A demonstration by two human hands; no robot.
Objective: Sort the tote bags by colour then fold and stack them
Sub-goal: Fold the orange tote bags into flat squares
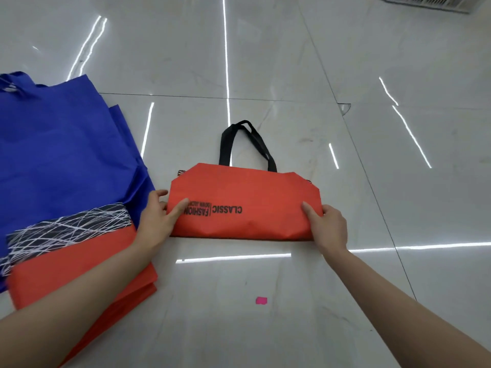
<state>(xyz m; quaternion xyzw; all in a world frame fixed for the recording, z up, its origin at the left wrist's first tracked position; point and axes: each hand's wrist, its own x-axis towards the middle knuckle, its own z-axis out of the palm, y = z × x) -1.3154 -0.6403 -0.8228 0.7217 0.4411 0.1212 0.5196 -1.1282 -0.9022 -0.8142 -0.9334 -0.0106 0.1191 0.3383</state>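
An orange tote bag [247,192] with black printed lettering lies folded in half on the floor in the middle, its black handles [240,140] stretched away from me. My left hand [159,221] grips its left edge, thumb on top. My right hand [328,227] grips its right edge the same way. At the left lie blue tote bags [61,155], spread flat. In front of them rests a pile of orange tote bags [77,264] with a black band of white scribbled lines, partly under my left forearm.
The floor is glossy pale tile [292,62] with bright light reflections. A small pink scrap [261,300] lies near me, in front of the folded bag. A white grille-like object [430,2] sits at the far top right.
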